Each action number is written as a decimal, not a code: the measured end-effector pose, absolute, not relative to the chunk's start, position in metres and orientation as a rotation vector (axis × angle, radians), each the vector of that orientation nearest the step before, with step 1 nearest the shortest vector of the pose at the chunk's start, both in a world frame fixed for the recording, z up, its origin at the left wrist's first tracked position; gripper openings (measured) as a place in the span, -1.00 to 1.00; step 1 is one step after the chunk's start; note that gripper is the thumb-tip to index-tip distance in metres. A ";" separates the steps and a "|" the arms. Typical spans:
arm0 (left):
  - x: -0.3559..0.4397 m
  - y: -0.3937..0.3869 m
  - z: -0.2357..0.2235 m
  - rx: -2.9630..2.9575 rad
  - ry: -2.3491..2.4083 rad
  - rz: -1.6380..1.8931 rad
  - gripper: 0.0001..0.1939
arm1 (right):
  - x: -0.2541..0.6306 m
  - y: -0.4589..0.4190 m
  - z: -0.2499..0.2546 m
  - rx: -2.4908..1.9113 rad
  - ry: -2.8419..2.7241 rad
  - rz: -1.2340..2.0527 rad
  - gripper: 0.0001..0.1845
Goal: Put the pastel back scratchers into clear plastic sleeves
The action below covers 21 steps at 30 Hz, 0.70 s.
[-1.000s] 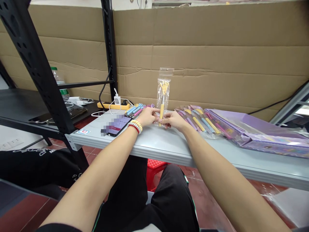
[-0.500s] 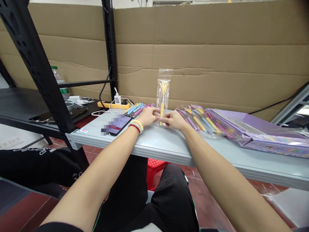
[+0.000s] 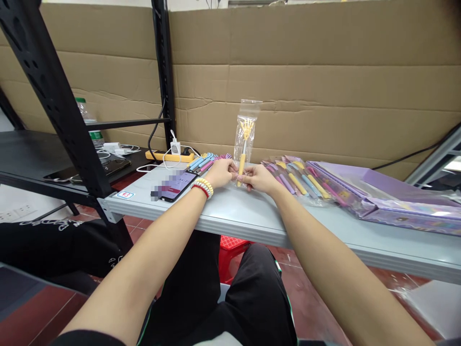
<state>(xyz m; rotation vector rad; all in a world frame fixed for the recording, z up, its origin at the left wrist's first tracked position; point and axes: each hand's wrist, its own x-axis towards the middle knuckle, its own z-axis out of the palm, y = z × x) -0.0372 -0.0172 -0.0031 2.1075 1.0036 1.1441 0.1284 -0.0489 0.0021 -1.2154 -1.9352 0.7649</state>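
Bagged yellow stick [image 3: 243,156]: upright over the table [image 3: 245,211], leaning slightly more rightward than half a second ago; presumably only a small adjustment of the held piece.
Right hand [image 3: 260,179]: fingers clamped on its lower end.
Left hand [image 3: 221,174]: fingers against its left side; closure cannot be told.
Loose sticks [image 3: 199,164], phone [image 3: 176,186]: close to the left hand, crowding it.
Packed sticks [image 3: 296,183], purple box [image 3: 406,222]: rightward, beyond the right hand.

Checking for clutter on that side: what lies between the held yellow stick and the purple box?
In the head view, the right hand, at the yellow stick, then the bagged sticks next to the purple box.
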 end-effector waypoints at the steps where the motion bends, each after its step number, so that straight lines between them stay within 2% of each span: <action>1: -0.037 -0.018 -0.003 2.124 1.005 1.141 -0.83 | 0.128 -0.049 0.002 -1.200 -1.927 0.820 -0.44; 5: -0.037 -0.020 -0.002 2.135 1.010 1.120 -0.84 | 0.127 -0.050 0.003 -1.198 -1.920 0.852 -0.46; 15: -0.035 -0.015 -0.003 2.034 0.970 1.222 -0.85 | 0.126 -0.049 0.004 -1.198 -1.911 0.586 -0.46; 21: -0.035 -0.020 0.001 1.828 0.884 1.267 -0.79 | 0.128 -0.043 0.003 -1.136 -1.713 0.621 -0.47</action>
